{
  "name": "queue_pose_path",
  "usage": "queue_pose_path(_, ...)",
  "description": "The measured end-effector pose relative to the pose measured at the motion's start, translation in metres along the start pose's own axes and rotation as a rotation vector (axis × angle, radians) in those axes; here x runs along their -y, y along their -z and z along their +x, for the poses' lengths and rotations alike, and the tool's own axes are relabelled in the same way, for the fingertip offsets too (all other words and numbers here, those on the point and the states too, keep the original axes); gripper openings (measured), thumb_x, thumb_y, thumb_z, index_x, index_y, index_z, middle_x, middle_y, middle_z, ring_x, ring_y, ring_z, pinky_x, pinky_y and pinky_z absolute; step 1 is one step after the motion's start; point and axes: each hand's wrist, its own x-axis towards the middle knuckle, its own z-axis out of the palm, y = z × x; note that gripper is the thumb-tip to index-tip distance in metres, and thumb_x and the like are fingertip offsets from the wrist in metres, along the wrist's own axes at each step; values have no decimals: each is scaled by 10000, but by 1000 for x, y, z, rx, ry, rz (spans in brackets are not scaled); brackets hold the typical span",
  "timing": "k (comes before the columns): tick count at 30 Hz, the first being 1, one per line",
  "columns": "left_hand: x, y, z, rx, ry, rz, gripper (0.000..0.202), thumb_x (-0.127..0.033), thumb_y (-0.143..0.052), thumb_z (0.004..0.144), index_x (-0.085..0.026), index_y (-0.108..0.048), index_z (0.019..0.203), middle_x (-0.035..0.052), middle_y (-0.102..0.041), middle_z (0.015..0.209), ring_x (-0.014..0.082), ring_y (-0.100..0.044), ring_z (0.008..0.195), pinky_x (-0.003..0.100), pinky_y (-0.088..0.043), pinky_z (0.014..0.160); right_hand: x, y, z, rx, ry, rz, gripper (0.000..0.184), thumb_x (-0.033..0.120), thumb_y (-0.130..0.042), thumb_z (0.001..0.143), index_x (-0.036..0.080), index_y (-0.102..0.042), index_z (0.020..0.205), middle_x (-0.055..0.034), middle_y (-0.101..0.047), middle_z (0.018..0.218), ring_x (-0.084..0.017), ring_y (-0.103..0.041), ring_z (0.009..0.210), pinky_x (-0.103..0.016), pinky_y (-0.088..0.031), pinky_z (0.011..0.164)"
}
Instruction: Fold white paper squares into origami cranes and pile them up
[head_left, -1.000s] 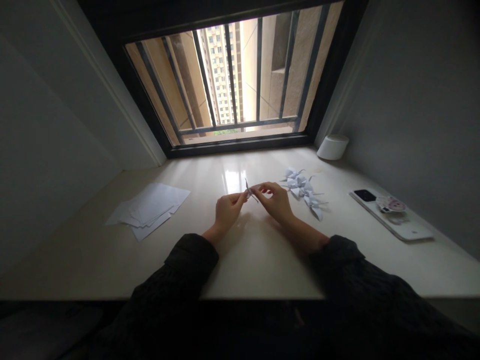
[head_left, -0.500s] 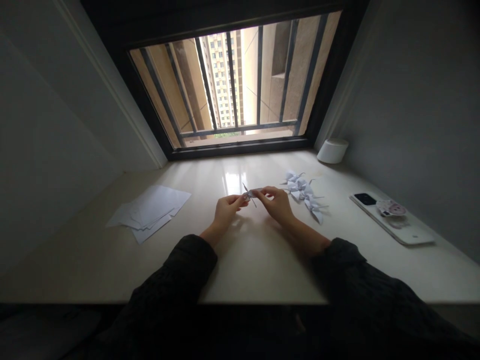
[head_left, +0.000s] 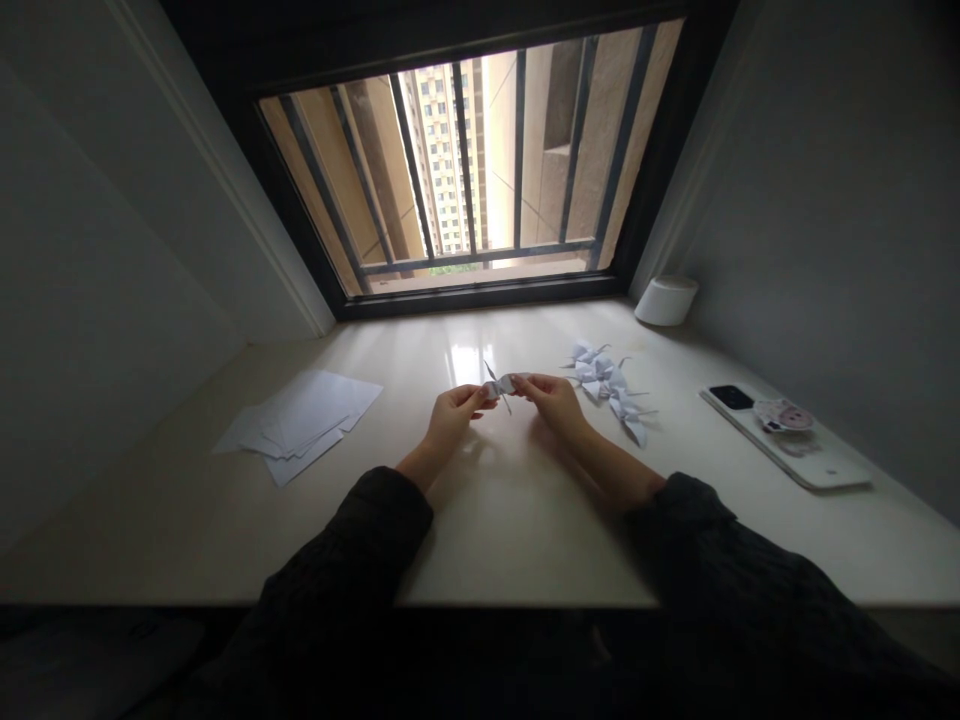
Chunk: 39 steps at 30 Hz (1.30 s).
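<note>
A small folded piece of white paper [head_left: 501, 385] is held just above the pale tabletop [head_left: 510, 510], in front of the window. My left hand [head_left: 452, 417] pinches its left side and my right hand [head_left: 551, 400] pinches its right side, fingers closed on it. Thin points of the paper stick up and down between my fingertips. Right of my right hand lie several finished white paper cranes [head_left: 611, 385] in a loose cluster. Dark sleeves cover both forearms.
A spread stack of white paper sheets [head_left: 300, 420] lies at the left. A white phone [head_left: 784, 435] with a round sticker rests at the right, and a white round container [head_left: 665, 300] stands by the barred window [head_left: 480, 170]. Walls close in on both sides.
The folded paper has opened a little wider between my fingertips, and both hands have shifted slightly away from me. The view has tilted down a little.
</note>
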Motion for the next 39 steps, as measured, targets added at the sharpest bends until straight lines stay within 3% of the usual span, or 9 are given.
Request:
queue_pose_path(8,0,1,1,8,-4,-14,420,-553,-641,704,-156,-691,833,99,-721,843,223,-666,866,302,-467,704,-6,-1,-1,-23,-129,86,363,526,-663,666,193,-743,787,-59,-703,756,-197,-612,759,-325,-451,688)
queue_pose_path(21,-1,5,3,5,7,-30,386,-522,-642,714,-159,-683,837,96,-717,825,215,-665,844,304,-462,702,-3,-1,-1,-13,-183,151,305,479,-678,660,201,-728,776,-56,-694,757,-198,-601,776,-319,-435,688)
queue_pose_path(32,-6,8,4,40,-168,182,303,-450,-581,781,-158,-648,738,62,-688,714,190,-661,726,277,-443,635,4,10,5,231,52,-96,400,562,-630,714,180,-637,597,-6,-618,591,-151,-564,627,-280,-401,655)
queue_pose_path(39,-7,7,2,90,-190,257,412,-540,-525,813,-154,-611,697,34,-649,651,153,-610,646,254,-424,590,5,4,0,256,155,-176,406,547,-590,770,177,-593,605,-3,-606,596,-145,-563,617,-272,-403,634)
